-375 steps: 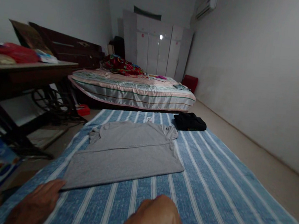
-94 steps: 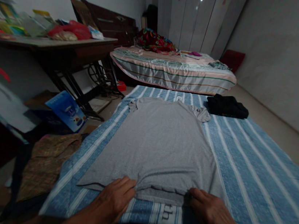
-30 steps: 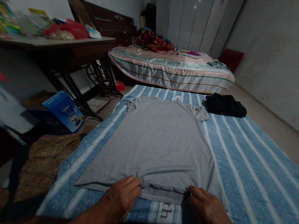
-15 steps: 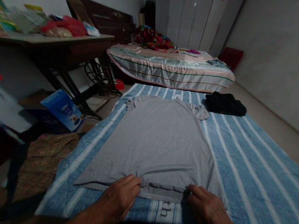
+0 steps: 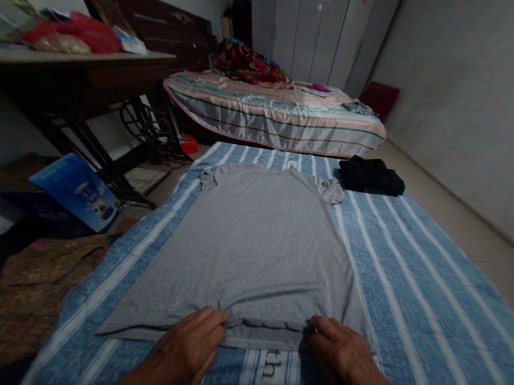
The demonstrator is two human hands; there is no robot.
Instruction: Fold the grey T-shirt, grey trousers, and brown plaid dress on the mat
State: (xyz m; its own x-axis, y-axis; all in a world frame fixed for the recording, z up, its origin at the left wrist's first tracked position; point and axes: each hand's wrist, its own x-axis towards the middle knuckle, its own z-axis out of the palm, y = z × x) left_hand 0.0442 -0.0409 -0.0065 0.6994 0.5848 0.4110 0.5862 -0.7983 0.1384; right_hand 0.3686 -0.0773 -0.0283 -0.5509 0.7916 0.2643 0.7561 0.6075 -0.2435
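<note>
A grey T-shirt lies flat on a blue and white striped sheet, collar away from me. My left hand pinches the near hem at its left of centre, fingers closed on the cloth. My right hand grips the same hem a little to the right, fingers curled on it. The hem between the two hands is slightly bunched and lifted.
A folded black garment sits at the sheet's far right corner. Beyond lies a mattress with bright cloth on it, then white wardrobes. At left stand a cluttered dark table, a blue box and a brown patterned cloth.
Both hands hold the hem as before. The view has shifted slightly to the right, so everything sits further left in the frame.
</note>
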